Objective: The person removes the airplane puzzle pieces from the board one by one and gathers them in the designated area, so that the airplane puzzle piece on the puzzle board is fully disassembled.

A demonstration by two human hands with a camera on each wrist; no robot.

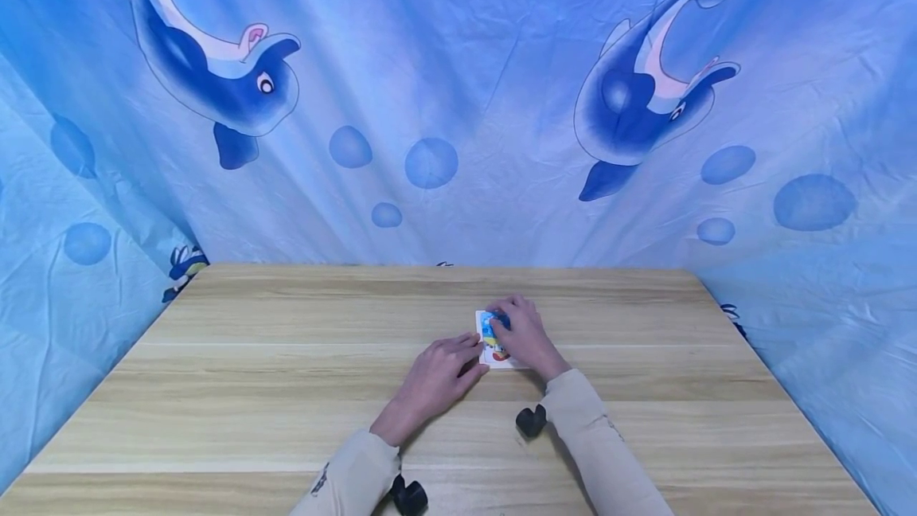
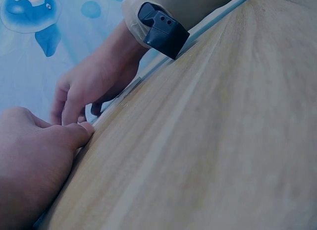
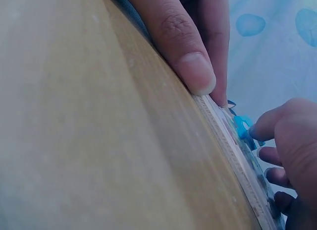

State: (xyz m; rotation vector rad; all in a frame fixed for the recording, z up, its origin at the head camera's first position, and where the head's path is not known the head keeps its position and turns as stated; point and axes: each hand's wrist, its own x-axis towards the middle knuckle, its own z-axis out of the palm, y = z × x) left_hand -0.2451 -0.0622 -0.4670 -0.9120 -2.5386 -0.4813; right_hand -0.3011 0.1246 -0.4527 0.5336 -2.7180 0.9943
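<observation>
A small flat puzzle board (image 1: 502,365) with a white border and a blue, yellow and red picture lies on the wooden table. My left hand (image 1: 441,373) holds its left edge, with the thumb at the near corner and the other fingers farther up. The left thumb (image 3: 195,74) shows close up against the board's layered edge in the right wrist view. Over the board's far part, my right hand (image 1: 524,333) pinches a small bright-blue piece (image 3: 242,126) at the surface. The right fingers cover much of the picture. In the left wrist view, the board is mostly hidden.
The wood-grain table (image 1: 251,388) stretches out around both hands. A blue curtain (image 1: 458,102) printed with dolphins and bubbles hangs behind it and along both sides. Black wrist cameras (image 1: 531,422) are worn at the cuffs of the beige sleeves (image 1: 598,436).
</observation>
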